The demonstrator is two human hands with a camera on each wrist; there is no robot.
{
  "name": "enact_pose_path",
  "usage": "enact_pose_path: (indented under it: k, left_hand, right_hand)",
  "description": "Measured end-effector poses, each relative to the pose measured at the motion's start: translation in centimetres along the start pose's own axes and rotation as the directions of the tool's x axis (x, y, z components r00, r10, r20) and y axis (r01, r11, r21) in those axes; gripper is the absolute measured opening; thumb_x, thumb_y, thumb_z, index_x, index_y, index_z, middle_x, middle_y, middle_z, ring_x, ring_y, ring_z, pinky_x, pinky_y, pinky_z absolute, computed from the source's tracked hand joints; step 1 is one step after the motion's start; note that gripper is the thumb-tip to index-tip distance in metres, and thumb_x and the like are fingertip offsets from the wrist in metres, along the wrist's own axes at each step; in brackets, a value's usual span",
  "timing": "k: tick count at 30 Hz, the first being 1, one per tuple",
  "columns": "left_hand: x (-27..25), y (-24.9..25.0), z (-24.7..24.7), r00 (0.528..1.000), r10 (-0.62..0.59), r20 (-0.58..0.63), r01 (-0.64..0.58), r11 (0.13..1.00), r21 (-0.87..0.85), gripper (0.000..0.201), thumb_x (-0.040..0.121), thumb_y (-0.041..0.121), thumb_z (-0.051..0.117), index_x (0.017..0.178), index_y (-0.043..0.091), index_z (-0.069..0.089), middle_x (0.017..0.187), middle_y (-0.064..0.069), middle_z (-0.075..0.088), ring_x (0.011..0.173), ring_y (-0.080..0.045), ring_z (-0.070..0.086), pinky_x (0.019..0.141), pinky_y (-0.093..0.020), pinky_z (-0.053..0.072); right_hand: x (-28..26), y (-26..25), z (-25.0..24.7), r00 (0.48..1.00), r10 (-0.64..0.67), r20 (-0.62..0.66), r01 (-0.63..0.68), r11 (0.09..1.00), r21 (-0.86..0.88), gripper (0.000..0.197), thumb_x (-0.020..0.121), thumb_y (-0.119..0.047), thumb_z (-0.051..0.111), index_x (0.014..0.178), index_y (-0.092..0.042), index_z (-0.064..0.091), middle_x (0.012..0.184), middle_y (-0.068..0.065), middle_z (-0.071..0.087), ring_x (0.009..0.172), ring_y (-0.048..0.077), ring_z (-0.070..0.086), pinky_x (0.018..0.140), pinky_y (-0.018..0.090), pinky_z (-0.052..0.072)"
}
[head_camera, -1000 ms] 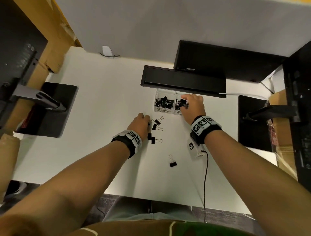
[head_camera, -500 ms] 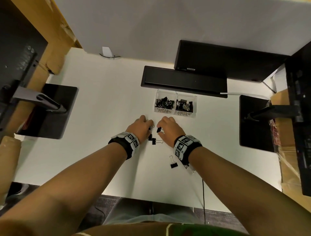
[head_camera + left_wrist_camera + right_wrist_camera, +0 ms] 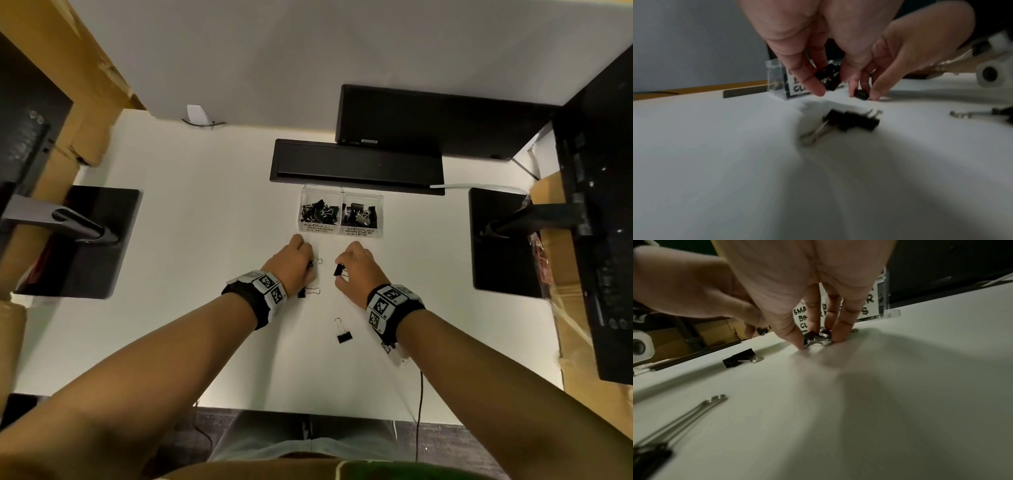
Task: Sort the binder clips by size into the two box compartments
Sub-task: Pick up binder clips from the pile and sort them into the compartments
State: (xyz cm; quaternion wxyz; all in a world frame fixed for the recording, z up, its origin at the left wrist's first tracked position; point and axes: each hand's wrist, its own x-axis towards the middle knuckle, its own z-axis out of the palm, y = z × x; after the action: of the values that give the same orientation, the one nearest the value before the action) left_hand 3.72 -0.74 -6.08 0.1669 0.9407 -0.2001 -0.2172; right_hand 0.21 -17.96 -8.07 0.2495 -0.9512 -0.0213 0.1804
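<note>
White desk, mid-sort: left hand pinches a small black binder clip, right hand pinches another black clip at the desk, two more loose clips nearby; next, lift each and drop into the matching compartment of the clear labelled box.

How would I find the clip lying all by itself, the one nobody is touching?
Start at the clear box with two compartments on the white table, then come straight toward the person, past both hands. The lone binder clip lies near the right wrist, black with silver handles pointing toward the box. Unlike the other loose clips, it has no hand at it.
</note>
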Motion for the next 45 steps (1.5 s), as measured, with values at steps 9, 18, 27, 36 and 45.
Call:
enact_pose_path:
  k: [9,18,27,36,45]
  left_hand:
    - [5.4,6.3,-4.2,0.963,0.173,-0.209,-0.197,0.975,-0.099,0.022,0.091,0.017,0.055,0.110,0.007,0.053,0.115,-0.010,0.046,0.079,-0.025,0.058,0.070,-0.031,0.050]
    - [9.5,6.3,-4.3,0.961,0.249,-0.119,-0.219,0.951,0.218,0.028,0.088,0.010,0.052,0.116,0.006,0.056,0.118,-0.013,0.052,0.102,-0.032,0.054,0.082,-0.041,0.045]
    - [8.6,5.4,-3.2,0.973,0.230,-0.017,-0.205,0.898,0.389,0.053,0.089,0.018,0.052,0.140,0.015,0.038,0.145,-0.005,0.036,0.141,-0.027,0.021,0.112,-0.043,0.024]
    - [2.8,2.9,-1.9,0.923,0.273,-0.273,-0.238,0.959,0.156,0.035,0.079,0.006,0.057,0.113,0.009,0.065,0.118,-0.013,0.056,0.110,-0.033,0.051,0.088,-0.040,0.046]
    - [-1.8,-2.5,-0.1,0.983,-0.026,0.184,0.019,0.999,0.037,0.031,0.079,0.016,0.058,0.110,0.020,0.063,0.113,-0.003,0.055,0.109,-0.025,0.052,0.089,-0.036,0.048]
  right_hand:
    - [-2.5,1.8,-2.5,0.976,0.108,-0.187,-0.025,0.916,0.401,0.027,0.079,-0.013,0.065,0.106,-0.015,0.064,0.103,-0.002,0.058,0.084,0.011,0.055,0.080,0.026,0.050]
    - [0.2,3.6,-9.5,0.883,0.311,-0.352,-0.019,0.773,0.634,0.027,0.082,-0.011,0.064,0.108,-0.020,0.065,0.093,-0.009,0.063,0.091,0.014,0.060,0.084,0.026,0.050]
    - [4.6,2.7,-9.0,0.936,0.156,-0.316,-0.073,0.963,0.260,0.029,0.087,-0.018,0.060,0.116,-0.021,0.061,0.119,0.005,0.056,0.103,0.013,0.052,0.083,0.015,0.041]
    - [2.2,1.6,-6.4,0.939,-0.003,-0.343,0.053,0.990,0.134,0.024,0.088,-0.004,0.047,0.099,-0.009,0.068,0.108,0.006,0.058,0.108,0.022,0.048,0.093,0.029,0.043]
    - [-1.0,1.0,-0.3,0.999,0.020,0.038,-0.019,1.000,-0.019,0.028,0.091,-0.015,0.054,0.119,-0.012,0.056,0.124,0.008,0.047,0.118,0.026,0.040,0.094,0.034,0.044]
